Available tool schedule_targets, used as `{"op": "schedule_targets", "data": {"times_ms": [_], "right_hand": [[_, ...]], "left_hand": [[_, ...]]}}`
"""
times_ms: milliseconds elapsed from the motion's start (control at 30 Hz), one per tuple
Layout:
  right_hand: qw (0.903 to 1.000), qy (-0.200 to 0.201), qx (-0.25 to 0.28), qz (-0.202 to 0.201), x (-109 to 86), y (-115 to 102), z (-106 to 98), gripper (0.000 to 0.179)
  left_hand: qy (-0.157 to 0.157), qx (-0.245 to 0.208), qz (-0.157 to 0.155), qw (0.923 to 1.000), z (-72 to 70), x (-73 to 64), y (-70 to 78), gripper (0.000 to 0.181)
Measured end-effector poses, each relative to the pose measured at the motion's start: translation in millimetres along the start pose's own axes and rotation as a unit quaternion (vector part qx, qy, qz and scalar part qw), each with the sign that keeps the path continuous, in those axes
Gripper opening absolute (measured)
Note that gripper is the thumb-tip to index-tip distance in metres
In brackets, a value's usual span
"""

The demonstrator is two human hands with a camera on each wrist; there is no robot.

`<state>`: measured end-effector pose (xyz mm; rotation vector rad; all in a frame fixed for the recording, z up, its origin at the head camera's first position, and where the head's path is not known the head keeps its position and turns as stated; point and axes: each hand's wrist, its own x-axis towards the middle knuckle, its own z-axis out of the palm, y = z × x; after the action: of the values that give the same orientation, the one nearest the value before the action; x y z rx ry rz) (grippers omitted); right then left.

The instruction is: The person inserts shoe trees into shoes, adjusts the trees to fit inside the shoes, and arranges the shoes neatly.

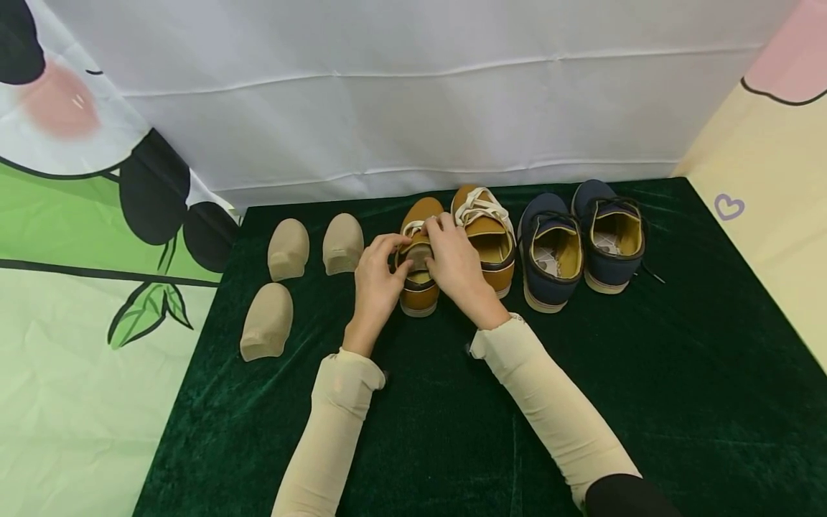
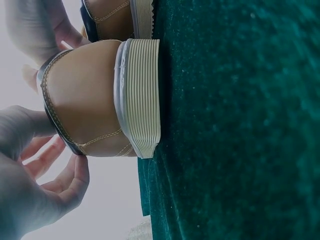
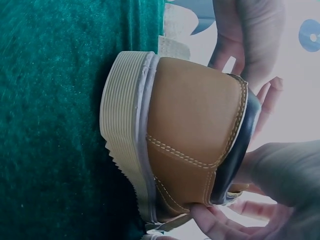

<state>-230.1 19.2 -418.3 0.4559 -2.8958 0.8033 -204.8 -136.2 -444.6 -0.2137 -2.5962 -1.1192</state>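
Observation:
My left hand and right hand flank the opening of a tan lace-up shoe with a dark collar and pale ridged sole. In the left wrist view the left fingers and thumb pinch the collar's side. The right fingers grip the opposite side, with the thumb over the collar. Inside the opening sits a greyish-beige moulded insert, its front hidden in the shoe. The shoe stands on the green cloth, toe away from me. Its tan mate stands just right, with white laces.
Three beige moulded shoe inserts, a back left one, a back middle one and a nearer one, lie left on the green velvet cloth. Two navy shoes, one beside the other, stand right. A white sheet hangs behind.

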Motion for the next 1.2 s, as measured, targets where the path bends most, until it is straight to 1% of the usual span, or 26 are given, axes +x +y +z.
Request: {"op": "schedule_targets", "data": {"times_ms": [200,400,567,667,800,967,1100,1200], "right_hand": [[1.0000,0.004,0.000,0.002,0.6,0.2,1.4,0.039],[0.9998,0.017,0.003,-0.003,0.6,0.3,4.0,0.038],[0.9997,0.023,0.010,-0.007,-0.9,3.5,4.2,0.039],[0.9994,0.022,0.025,-0.012,-1.8,6.3,3.7,0.041],[0.9985,0.024,0.049,-0.009,-1.9,10.4,2.5,0.051],[0.9979,0.019,0.062,0.003,-2.4,13.1,1.7,0.060],[0.9977,0.011,0.067,-0.006,-1.5,14.0,2.2,0.060],[0.9973,0.011,0.072,-0.012,-0.6,14.5,2.0,0.058]], "left_hand": [[0.000,0.001,-0.003,1.0000,0.2,0.2,1.3,0.033],[0.001,0.002,-0.004,1.0000,0.1,-0.2,-0.1,0.033],[-0.003,0.005,0.002,1.0000,-0.2,1.1,0.3,0.034],[-0.001,0.008,0.005,1.0000,-0.3,2.9,0.1,0.036],[-0.001,0.006,-0.004,1.0000,0.9,7.6,-1.1,0.041],[-0.017,-0.001,-0.027,0.9995,2.8,14.0,-3.9,0.049],[-0.042,-0.010,-0.043,0.9981,2.7,18.8,-6.0,0.052],[-0.059,-0.027,-0.050,0.9966,2.0,22.7,-6.1,0.055]]}}
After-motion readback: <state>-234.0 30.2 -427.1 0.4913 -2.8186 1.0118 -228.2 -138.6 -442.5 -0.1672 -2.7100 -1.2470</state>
